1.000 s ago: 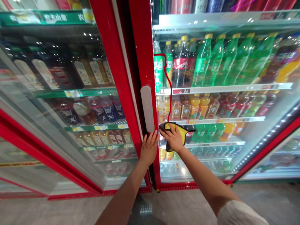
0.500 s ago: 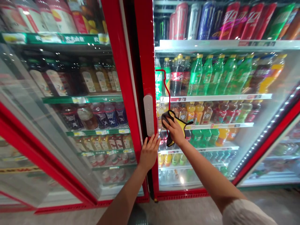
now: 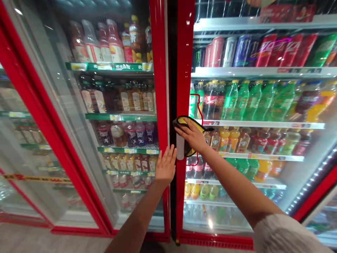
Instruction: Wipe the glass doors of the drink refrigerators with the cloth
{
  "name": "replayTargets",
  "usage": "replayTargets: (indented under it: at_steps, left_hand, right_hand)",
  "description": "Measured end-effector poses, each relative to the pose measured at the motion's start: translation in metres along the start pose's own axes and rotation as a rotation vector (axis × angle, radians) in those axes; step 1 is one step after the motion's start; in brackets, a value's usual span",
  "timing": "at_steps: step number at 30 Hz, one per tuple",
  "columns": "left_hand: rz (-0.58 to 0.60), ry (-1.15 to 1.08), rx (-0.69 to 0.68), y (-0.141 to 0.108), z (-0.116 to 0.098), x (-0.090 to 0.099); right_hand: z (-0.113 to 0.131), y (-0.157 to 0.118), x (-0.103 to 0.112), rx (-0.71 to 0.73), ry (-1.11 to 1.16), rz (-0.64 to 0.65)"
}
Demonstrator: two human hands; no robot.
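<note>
My right hand (image 3: 194, 135) presses a yellow cloth with dark edging (image 3: 181, 120) onto the upper part of a pale door handle (image 3: 180, 149). Its fingers lie over the cloth, and part of the cloth bunches below the palm. The handle's lower end shows beneath the cloth. My left hand (image 3: 165, 167) lies flat with fingers spread on the edge of the left cooler door, lower than the right hand and holding nothing. The handle sits on the red frame (image 3: 183, 196) of the right cooler's glass door.
Behind the right glass stand shelves of cans (image 3: 243, 51) and green bottles (image 3: 243, 100). The left cooler holds several rows of bottled drinks (image 3: 113, 42). A dark gap (image 3: 173, 70) runs between the two red frames. The floor (image 3: 23, 235) shows at the bottom left.
My right hand and the cloth have moved left from the glass onto the handle. My left hand has shifted left off the right door's frame onto the left door's edge. The view has tilted upward.
</note>
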State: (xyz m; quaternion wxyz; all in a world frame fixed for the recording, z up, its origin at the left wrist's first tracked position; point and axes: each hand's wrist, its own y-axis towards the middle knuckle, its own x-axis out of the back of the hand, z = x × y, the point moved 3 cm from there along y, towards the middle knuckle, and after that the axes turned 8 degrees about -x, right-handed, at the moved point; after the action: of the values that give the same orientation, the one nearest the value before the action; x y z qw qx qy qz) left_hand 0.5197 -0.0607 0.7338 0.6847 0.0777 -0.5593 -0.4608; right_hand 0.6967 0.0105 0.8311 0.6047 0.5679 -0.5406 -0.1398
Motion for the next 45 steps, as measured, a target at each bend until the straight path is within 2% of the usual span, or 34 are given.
replayTargets:
  at_steps: [3,6,11,18,23,29,33,37,42,45]
  left_hand:
    - [0.003,-0.002,0.018,0.006,0.003,0.008]
    - [-0.005,-0.009,0.025,0.009,0.002,0.009]
    - [0.003,-0.031,0.034,0.000,-0.004,-0.001]
    - [0.039,-0.099,0.073,-0.034,-0.019,-0.030]
    - [0.135,-0.153,0.103,-0.052,-0.031,-0.053]
    - [0.113,-0.183,0.117,-0.066,-0.043,-0.070]
    - [0.102,-0.201,0.102,-0.068,-0.046,-0.069]
    - [0.036,-0.204,0.036,-0.055,-0.045,-0.052]
    - [-0.093,-0.240,-0.009,-0.013,-0.035,-0.016]
    - [-0.175,-0.234,0.004,0.018,-0.023,0.004]
  right_hand:
    - [0.000,0.014,0.005,-0.016,0.000,-0.021]
    - [0.004,0.004,-0.002,-0.023,0.002,-0.022]
    - [0.017,-0.049,-0.030,0.039,0.058,0.100]
    - [0.035,-0.124,-0.071,0.085,0.078,0.251]
    - [0.038,-0.158,-0.094,0.094,0.075,0.342]
    - [0.033,-0.180,-0.111,0.076,0.085,0.398]
    - [0.033,-0.190,-0.098,0.131,0.157,0.350]
    - [0.037,-0.185,-0.068,0.236,0.221,0.267]
    - [0.032,-0.139,-0.026,0.242,0.226,0.127]
    - [0.023,-0.103,-0.012,0.145,0.276,0.008]
